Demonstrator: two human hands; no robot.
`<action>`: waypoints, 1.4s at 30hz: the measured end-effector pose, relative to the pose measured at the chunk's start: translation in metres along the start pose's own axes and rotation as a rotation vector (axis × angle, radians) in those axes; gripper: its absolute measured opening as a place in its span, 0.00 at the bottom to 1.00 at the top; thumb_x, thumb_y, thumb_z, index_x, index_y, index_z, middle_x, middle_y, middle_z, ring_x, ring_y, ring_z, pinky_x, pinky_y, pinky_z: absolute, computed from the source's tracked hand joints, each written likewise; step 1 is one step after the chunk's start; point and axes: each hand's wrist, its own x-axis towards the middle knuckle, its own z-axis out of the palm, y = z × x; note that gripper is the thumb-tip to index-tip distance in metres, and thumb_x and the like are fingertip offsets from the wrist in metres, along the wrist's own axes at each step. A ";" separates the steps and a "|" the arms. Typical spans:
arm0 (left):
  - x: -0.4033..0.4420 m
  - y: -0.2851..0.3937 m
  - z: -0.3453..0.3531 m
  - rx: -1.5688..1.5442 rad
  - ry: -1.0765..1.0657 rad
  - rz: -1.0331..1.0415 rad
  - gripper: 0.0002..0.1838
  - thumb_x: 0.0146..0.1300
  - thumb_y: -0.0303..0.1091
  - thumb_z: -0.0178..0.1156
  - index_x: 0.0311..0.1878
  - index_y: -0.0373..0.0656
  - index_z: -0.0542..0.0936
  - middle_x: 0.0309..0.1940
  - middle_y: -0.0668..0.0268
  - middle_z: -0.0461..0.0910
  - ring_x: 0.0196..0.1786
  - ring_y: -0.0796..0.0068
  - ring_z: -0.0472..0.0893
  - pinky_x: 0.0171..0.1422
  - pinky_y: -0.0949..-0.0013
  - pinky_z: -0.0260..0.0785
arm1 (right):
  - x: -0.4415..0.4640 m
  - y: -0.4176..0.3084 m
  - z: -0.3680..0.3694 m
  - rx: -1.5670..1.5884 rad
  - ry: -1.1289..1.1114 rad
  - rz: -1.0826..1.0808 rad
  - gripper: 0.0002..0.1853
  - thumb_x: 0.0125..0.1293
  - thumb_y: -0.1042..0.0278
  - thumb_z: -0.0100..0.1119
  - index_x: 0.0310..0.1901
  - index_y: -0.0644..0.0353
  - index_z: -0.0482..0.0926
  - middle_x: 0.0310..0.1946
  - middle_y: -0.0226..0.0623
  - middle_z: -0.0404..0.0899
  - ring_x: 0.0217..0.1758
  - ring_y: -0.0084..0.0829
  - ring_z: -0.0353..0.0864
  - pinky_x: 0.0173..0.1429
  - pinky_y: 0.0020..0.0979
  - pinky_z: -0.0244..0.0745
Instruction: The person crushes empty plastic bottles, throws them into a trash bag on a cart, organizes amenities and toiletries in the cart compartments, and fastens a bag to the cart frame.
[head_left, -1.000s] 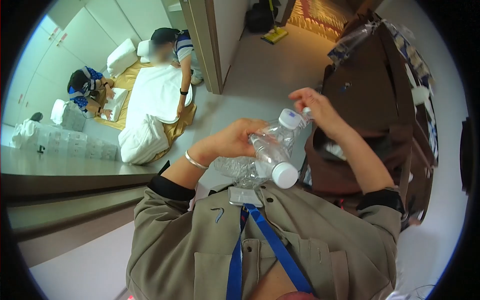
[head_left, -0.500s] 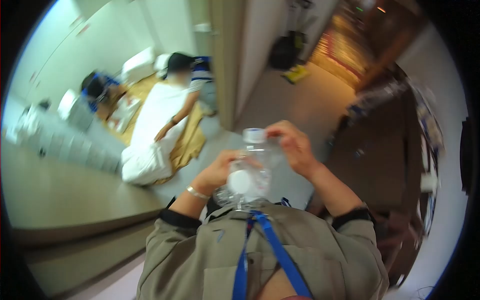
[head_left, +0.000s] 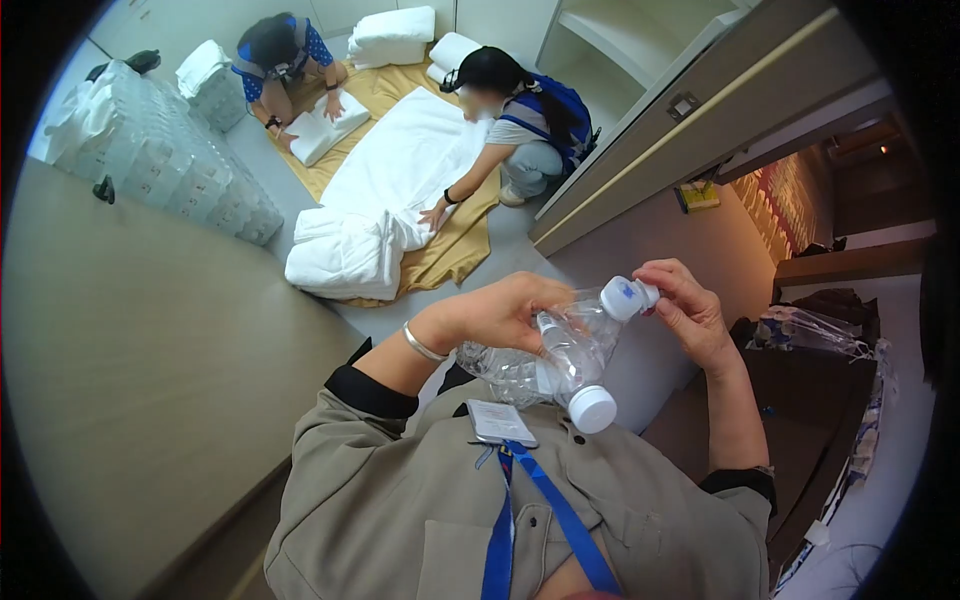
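Observation:
My left hand (head_left: pixel 505 312) is wrapped round several clear, empty-looking plastic bottles (head_left: pixel 574 360) in front of my chest. One bottle's white cap (head_left: pixel 592 408) points down toward me. Another white cap (head_left: pixel 622 299), with a blue mark on it, tops a bottle leaning up to the right. Right beside that cap, the fingers of my right hand (head_left: pixel 692 312) are pinched on a small white bottle cap (head_left: pixel 649 293). Whether this piece is loose or still on a bottle I cannot tell. My left palm and fingers hide parts of the bottles.
Two people crouch ahead by white towels (head_left: pixel 405 150) on a yellow cloth (head_left: pixel 450 250). Stacked packs of bottles (head_left: pixel 160 150) stand at the left. A door panel (head_left: pixel 150 330) is at my left, a door frame (head_left: pixel 690 120) at right, and dark furniture (head_left: pixel 810 400) beside my right arm.
My view has swung, and the bottles now lean to the right. My right hand has closed on a white piece at the cap. Farther off, the person by the towels still reaches over them.

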 end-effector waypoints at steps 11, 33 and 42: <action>-0.004 -0.019 -0.036 0.328 -0.051 -0.059 0.17 0.45 0.35 0.70 0.38 0.40 0.79 0.33 0.60 0.78 0.40 0.53 0.78 0.42 0.56 0.69 | 0.047 0.040 0.025 -0.213 0.015 0.391 0.15 0.75 0.59 0.48 0.43 0.63 0.78 0.29 0.32 0.76 0.30 0.21 0.74 0.37 0.26 0.72; 0.006 -0.046 -0.039 0.105 -0.079 -0.112 0.23 0.48 0.37 0.72 0.49 0.42 0.83 0.43 0.58 0.81 0.47 0.56 0.80 0.53 0.62 0.70 | 0.038 0.065 0.020 0.082 0.119 0.336 0.17 0.73 0.62 0.52 0.59 0.57 0.73 0.30 0.27 0.75 0.32 0.17 0.71 0.38 0.22 0.71; 0.007 -0.029 -0.044 0.141 0.046 -0.166 0.23 0.46 0.36 0.75 0.47 0.42 0.84 0.46 0.60 0.82 0.51 0.60 0.80 0.56 0.62 0.69 | 0.052 -0.059 -0.052 -0.064 0.940 -0.536 0.29 0.73 0.71 0.51 0.72 0.58 0.53 0.27 0.32 0.72 0.25 0.20 0.67 0.31 0.24 0.70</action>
